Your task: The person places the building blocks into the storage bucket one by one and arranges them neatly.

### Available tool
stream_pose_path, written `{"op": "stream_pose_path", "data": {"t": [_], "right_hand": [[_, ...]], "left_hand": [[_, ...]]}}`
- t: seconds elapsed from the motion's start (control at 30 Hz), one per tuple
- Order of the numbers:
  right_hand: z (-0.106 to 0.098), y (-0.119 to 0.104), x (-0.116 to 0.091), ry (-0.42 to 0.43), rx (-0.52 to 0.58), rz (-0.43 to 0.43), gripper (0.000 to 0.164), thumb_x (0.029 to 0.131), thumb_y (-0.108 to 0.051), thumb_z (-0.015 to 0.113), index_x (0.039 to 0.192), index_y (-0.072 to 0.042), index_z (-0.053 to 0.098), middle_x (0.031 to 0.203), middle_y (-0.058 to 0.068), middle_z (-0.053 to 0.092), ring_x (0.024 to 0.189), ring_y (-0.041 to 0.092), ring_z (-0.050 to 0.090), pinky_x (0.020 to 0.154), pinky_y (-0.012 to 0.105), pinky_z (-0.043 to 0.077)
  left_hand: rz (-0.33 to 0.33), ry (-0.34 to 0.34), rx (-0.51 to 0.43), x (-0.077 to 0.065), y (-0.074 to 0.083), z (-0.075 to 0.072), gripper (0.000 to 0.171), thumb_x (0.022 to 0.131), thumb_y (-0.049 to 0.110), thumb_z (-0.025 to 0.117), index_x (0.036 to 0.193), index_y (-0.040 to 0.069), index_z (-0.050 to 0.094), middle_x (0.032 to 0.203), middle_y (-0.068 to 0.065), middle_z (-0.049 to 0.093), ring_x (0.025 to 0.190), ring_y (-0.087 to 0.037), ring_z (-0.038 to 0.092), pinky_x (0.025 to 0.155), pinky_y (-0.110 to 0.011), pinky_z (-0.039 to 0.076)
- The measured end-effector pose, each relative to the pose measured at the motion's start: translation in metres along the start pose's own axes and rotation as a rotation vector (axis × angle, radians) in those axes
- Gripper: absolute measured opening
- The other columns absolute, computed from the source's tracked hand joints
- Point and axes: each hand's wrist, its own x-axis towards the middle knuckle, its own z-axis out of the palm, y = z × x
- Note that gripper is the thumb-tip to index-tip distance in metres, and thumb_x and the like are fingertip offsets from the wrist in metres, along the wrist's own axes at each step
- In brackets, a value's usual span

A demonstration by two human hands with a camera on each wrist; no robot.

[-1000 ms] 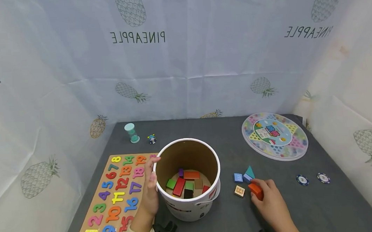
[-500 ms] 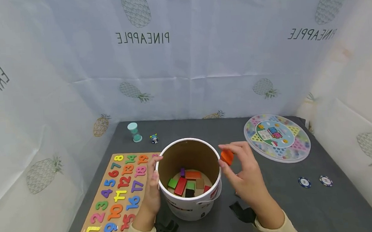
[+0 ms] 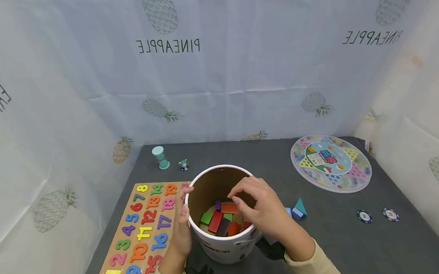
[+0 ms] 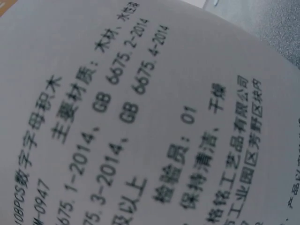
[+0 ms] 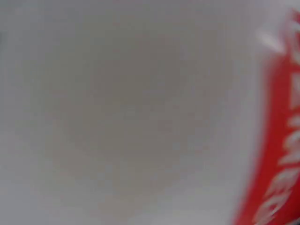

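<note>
A white bucket (image 3: 225, 252) with a brown inside stands on the dark table, holding several coloured blocks. My left hand (image 3: 181, 226) grips its left side, fingertips over the rim. In the left wrist view the bucket's printed wall (image 4: 154, 112) fills nearly everything. My right hand (image 3: 262, 207) hangs over the right part of the opening, thumb and forefinger apart with nothing between them. Below it, an orange block (image 3: 234, 228) lies among the others, near a red block (image 3: 215, 221). The right wrist view is blurred, showing a pale surface and a red printed band (image 5: 276, 154).
Right of the bucket lie a teal triangular block (image 3: 300, 206) and blue blocks (image 3: 297, 214), partly behind my right hand. A number board (image 3: 135, 240) lies left. Farther back are an hourglass (image 3: 161, 158), a small figurine (image 3: 184, 165) and a round game board (image 3: 330, 164). Poker chips (image 3: 364, 216) lie right.
My right hand has brought the orange block from the table to the bucket and let go of it inside. My left hand has stayed on the bucket.
</note>
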Motion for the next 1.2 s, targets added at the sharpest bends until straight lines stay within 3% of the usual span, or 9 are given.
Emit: {"op": "stream_pose_path", "data": {"t": [0.27, 0.37, 0.43, 0.53, 0.6, 0.7, 0.87, 1.07, 1.2], "right_hand": [[0.008, 0.002, -0.021, 0.337, 0.105, -0.289, 0.011, 0.09, -0.007, 0.056, 0.095, -0.008, 0.066, 0.098, 0.009, 0.059, 0.095, 0.023, 0.052, 0.09, 0.029, 0.04], [0.007, 0.008, -0.036, 0.499, 0.072, -0.25, 0.01, 0.088, -0.004, 0.056, 0.092, -0.002, 0.066, 0.098, 0.016, 0.056, 0.096, 0.025, 0.051, 0.089, 0.026, 0.04], [0.005, 0.019, -0.051, 0.542, 0.025, -0.122, 0.011, 0.086, 0.001, 0.057, 0.092, -0.002, 0.066, 0.099, 0.014, 0.055, 0.096, 0.023, 0.051, 0.088, 0.025, 0.04], [0.002, 0.041, -0.073, 0.433, -0.086, 0.187, 0.017, 0.083, 0.004, 0.063, 0.093, -0.009, 0.068, 0.1, 0.004, 0.056, 0.095, 0.017, 0.05, 0.083, 0.026, 0.042], [0.002, 0.055, -0.087, 0.257, -0.178, 0.408, 0.02, 0.081, 0.001, 0.07, 0.094, -0.015, 0.069, 0.101, -0.001, 0.055, 0.096, 0.016, 0.05, 0.082, 0.031, 0.044], [0.005, 0.075, -0.106, -0.015, -0.329, 0.62, 0.023, 0.076, -0.009, 0.078, 0.095, -0.019, 0.069, 0.098, -0.001, 0.054, 0.09, 0.017, 0.05, 0.076, 0.038, 0.046], [0.011, 0.093, -0.127, -0.2, -0.477, 0.692, 0.031, 0.069, -0.014, 0.084, 0.096, -0.021, 0.07, 0.09, -0.001, 0.051, 0.082, 0.018, 0.045, 0.066, 0.035, 0.041], [0.003, 0.096, -0.134, -0.195, -0.474, 0.743, 0.036, 0.068, -0.015, 0.084, 0.101, -0.018, 0.07, 0.099, 0.008, 0.051, 0.078, 0.02, 0.051, 0.066, 0.038, 0.044], [-0.008, 0.094, -0.138, -0.221, -0.469, 0.827, 0.032, 0.071, -0.018, 0.082, 0.1, -0.016, 0.068, 0.089, 0.006, 0.051, 0.068, 0.017, 0.051, 0.059, 0.038, 0.043]], "left_hand": [[0.001, -0.007, -0.025, 0.002, -0.001, 0.0, 0.046, 0.095, 0.023, 0.024, 0.139, 0.011, 0.03, 0.143, -0.006, 0.031, 0.127, -0.035, 0.031, 0.097, -0.051, 0.039], [0.005, -0.011, -0.023, 0.002, -0.001, 0.0, 0.046, 0.096, 0.024, 0.024, 0.14, 0.012, 0.03, 0.143, -0.005, 0.031, 0.127, -0.034, 0.031, 0.097, -0.052, 0.039], [0.007, -0.012, -0.022, 0.003, -0.002, 0.0, 0.046, 0.096, 0.026, 0.023, 0.14, 0.012, 0.03, 0.143, -0.006, 0.031, 0.127, -0.033, 0.031, 0.097, -0.052, 0.039], [0.015, -0.009, -0.022, 0.003, -0.002, 0.0, 0.046, 0.097, 0.027, 0.024, 0.14, 0.011, 0.029, 0.142, -0.007, 0.032, 0.127, -0.033, 0.032, 0.097, -0.051, 0.039], [0.018, -0.008, -0.026, 0.002, -0.003, 0.0, 0.046, 0.097, 0.027, 0.024, 0.139, 0.01, 0.029, 0.142, -0.007, 0.032, 0.126, -0.034, 0.032, 0.097, -0.051, 0.039], [0.03, -0.01, -0.032, 0.003, -0.003, -0.001, 0.046, 0.097, 0.026, 0.024, 0.139, 0.009, 0.029, 0.141, -0.009, 0.032, 0.126, -0.035, 0.032, 0.097, -0.05, 0.039], [0.042, -0.011, -0.037, 0.003, -0.003, -0.001, 0.047, 0.097, 0.027, 0.023, 0.139, 0.008, 0.028, 0.141, -0.01, 0.032, 0.125, -0.036, 0.031, 0.097, -0.049, 0.039], [0.043, -0.016, -0.036, 0.003, -0.003, -0.001, 0.047, 0.097, 0.027, 0.024, 0.139, 0.008, 0.029, 0.142, -0.01, 0.032, 0.126, -0.037, 0.031, 0.097, -0.05, 0.038], [0.038, -0.014, -0.036, 0.003, -0.003, -0.001, 0.047, 0.097, 0.027, 0.024, 0.139, 0.008, 0.029, 0.142, -0.009, 0.032, 0.126, -0.035, 0.032, 0.098, -0.051, 0.037]]}}
